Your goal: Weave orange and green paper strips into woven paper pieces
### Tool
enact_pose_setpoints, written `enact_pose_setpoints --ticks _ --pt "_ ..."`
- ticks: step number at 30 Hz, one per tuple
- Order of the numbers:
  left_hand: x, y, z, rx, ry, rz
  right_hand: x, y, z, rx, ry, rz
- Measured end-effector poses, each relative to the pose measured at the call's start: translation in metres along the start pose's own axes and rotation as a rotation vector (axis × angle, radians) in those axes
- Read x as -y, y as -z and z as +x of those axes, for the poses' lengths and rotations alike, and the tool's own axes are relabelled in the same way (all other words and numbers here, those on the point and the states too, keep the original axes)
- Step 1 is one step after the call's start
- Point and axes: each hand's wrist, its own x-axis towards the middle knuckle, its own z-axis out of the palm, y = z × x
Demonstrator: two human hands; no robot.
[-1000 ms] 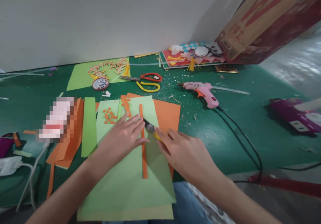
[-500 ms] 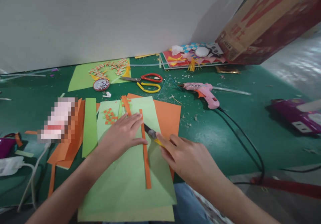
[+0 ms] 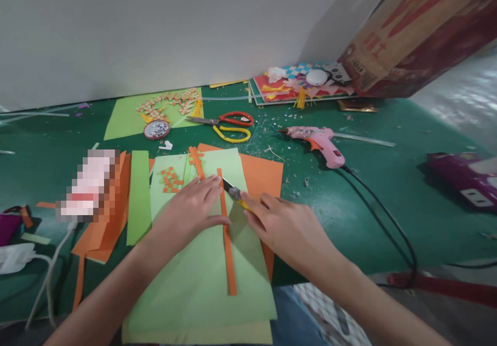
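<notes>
An orange paper strip (image 3: 229, 253) lies lengthwise on a stack of pale green paper (image 3: 194, 284). My left hand (image 3: 192, 201) rests on the sheets with fingers stretched out, its fingertips and thumb touching the strip. Gripped in my right hand (image 3: 283, 222) is a yellow utility knife (image 3: 235, 193), its blade tip at the strip's right edge near the left fingertips. Small woven orange-and-green paper pieces (image 3: 170, 179) and another orange strip (image 3: 196, 163) lie just beyond the left hand. An orange sheet (image 3: 264, 175) sticks out from under the stack on the right.
Scissors (image 3: 221, 123), a round dish of small beads (image 3: 157, 129) and a pink glue gun (image 3: 320, 143) with a black cord lie beyond the paper. Green strip paper (image 3: 139, 196) and folded orange paper (image 3: 112, 216) are at left. A paper bag (image 3: 404, 35) stands back right.
The knife tip has moved a little away from me along the strip, up toward the left fingertips. My left hand holds its place on the strip. The view has shifted slightly.
</notes>
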Motion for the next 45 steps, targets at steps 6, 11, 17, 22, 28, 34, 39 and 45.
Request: enact_pose_setpoints --ticks 6,11,17,22,28,34,39,45 --pt "0.0 0.001 0.001 -0.006 -0.018 0.023 -0.004 0.0 0.008 0.04 -0.013 -0.001" --pt "-0.001 0.0 0.001 -0.037 -0.063 0.097 -0.006 0.003 0.015 0.111 -0.021 -0.006" --pt "-0.001 0.0 0.0 -0.034 -0.055 0.109 -0.006 0.005 0.023 0.132 -0.024 -0.01" --pt "-0.001 0.001 0.0 -0.001 -0.042 0.085 -0.008 0.003 0.029 0.107 -0.062 -0.031" --pt "0.0 0.003 0.0 0.01 -0.031 0.047 -0.01 0.0 0.029 0.064 -0.124 -0.033" --pt "0.007 0.025 -0.007 0.025 0.096 -0.117 -0.012 -0.006 0.017 -0.252 -0.06 -0.079" --pt "0.024 0.051 -0.031 -0.025 0.357 -0.192 0.01 -0.009 -0.012 -0.418 0.28 0.109" --pt "0.027 0.056 -0.055 0.005 0.512 -0.229 0.033 -0.023 -0.017 -0.342 0.393 0.182"
